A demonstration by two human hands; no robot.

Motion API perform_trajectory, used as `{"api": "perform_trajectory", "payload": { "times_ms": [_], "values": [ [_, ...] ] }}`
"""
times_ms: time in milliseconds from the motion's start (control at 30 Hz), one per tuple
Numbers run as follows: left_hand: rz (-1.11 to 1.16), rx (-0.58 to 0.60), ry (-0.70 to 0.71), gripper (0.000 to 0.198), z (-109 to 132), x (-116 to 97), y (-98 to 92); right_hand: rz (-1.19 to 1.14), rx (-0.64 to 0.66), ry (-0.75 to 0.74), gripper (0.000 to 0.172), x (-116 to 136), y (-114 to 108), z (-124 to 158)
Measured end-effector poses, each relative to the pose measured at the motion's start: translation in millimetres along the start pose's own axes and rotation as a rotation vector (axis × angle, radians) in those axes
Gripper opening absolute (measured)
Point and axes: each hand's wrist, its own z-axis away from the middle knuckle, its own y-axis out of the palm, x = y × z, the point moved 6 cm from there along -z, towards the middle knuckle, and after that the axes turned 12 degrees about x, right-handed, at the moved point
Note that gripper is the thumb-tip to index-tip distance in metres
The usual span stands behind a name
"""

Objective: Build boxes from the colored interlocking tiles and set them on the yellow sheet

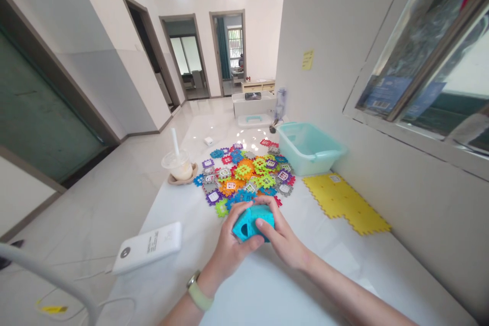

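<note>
Between my two hands is a small teal block house (254, 221), put together from foam-like interlocking panels, with a dark round opening in the side facing left. My left hand (233, 237) grips its left side, fingers behind and thumb along the lower front. The thumb of my right hand (280, 234) presses on the front panel while its fingers wrap over the top and right edge. Just beyond the hands lies a heap of colourful interlocking puzzle pieces (244, 169) in orange, green, blue, purple, grey and red, several with window cutouts.
A mint plastic basin (311, 155) stands at the back right, with a yellow interlocking mat (346, 201) before it. On the left are a lidded cup with a straw (178, 165) and a white power bank (148, 247) with cables. A white box (252, 107) sits at the far end.
</note>
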Motion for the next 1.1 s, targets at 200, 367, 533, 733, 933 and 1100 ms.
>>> {"api": "perform_trajectory", "payload": {
  "times_ms": [200, 367, 533, 733, 933, 1100],
  "values": [
    [-0.073, 0.034, 0.026, 0.054, 0, -1, -3.3, 0.09, -0.021, -0.055, 0.034, 3, 4, 2],
    [0.037, 0.104, 0.04, 0.086, -1, -4, -11.6, 0.374, -0.089, -0.278, 0.046, 24, -3, 3],
    [0.39, 0.133, 0.053, 0.095, -6, 1, -9.1, 0.709, -0.139, -0.67, 0.074, 40, -3, 12],
    [0.419, 0.051, 0.022, 0.106, -1, 0, 5.1, 0.881, -0.04, -0.728, 0.065, 28, 14, 19],
    [-0.014, -0.049, 0.043, 0.098, 4, -7, -11.2, 0.714, 0.037, -0.661, 0.078, 30, 15, 22],
    [-0.335, 0.036, 0.15, 0.1, -1, -17, -18.5, 0.341, 0.005, -0.391, 0.061, 22, -9, 11]
  ]
}}
